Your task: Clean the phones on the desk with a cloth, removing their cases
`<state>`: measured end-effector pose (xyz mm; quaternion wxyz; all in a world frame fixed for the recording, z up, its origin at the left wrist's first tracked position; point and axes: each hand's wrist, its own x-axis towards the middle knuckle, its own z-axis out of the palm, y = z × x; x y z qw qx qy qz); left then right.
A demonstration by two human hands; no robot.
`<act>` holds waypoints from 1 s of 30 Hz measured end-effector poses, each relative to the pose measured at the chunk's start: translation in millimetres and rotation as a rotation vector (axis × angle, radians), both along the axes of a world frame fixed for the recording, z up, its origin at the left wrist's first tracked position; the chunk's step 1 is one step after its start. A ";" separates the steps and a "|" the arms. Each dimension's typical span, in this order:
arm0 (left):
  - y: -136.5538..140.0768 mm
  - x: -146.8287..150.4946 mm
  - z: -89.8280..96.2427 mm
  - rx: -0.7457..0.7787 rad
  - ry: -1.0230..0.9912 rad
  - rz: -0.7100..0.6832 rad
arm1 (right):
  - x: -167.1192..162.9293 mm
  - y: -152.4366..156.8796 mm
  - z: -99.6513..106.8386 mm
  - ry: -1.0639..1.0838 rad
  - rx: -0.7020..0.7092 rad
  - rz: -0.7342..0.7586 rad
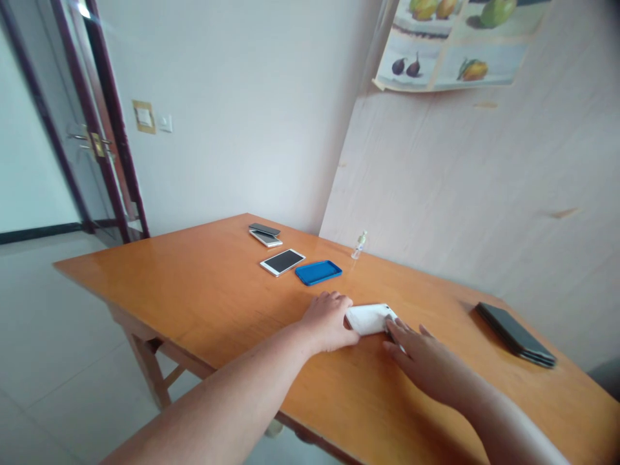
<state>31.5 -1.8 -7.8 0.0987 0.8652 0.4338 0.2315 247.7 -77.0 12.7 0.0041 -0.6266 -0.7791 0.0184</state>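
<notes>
A white smartphone (369, 320) is at the near middle of the table, its pale back facing up and a small dark camera spot at the far right corner. My left hand (332, 320) is closed around its left end, thumb at the near side and fingers at the far side. At the right end, my right hand (411, 345) has its fingertips on the phone, with the thumb by the near edge. Its fingers hide that end in part. Just beyond my left hand lies a blue phone case (318, 273), hollow side up.
Left of the case lies a white phone with a dark screen (283, 261). Farther back, a dark phone (264, 228) overlaps another white phone (266, 239). A small clear bottle (359, 245) stands near the wall. A black folded case (516, 334) lies at the right of the wooden table (194, 278).
</notes>
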 end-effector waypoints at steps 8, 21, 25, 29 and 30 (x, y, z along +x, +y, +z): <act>1.3 -1.1 -0.1 0.008 -0.039 -0.027 | -38.5 -18.2 10.5 -0.045 0.017 0.005; 3.6 -0.5 -3.4 0.014 -0.035 -0.020 | -9.9 1.7 2.1 -0.032 0.052 -0.076; 1.7 -0.3 -1.3 0.005 -0.018 -0.011 | -39.2 -11.6 4.5 0.008 0.048 0.145; 1.6 -0.7 -0.3 0.004 -0.013 -0.020 | -30.9 -6.2 4.0 0.000 0.022 0.142; 1.9 -0.7 -0.6 0.004 -0.016 -0.020 | -22.1 -1.1 2.0 -0.019 0.024 0.092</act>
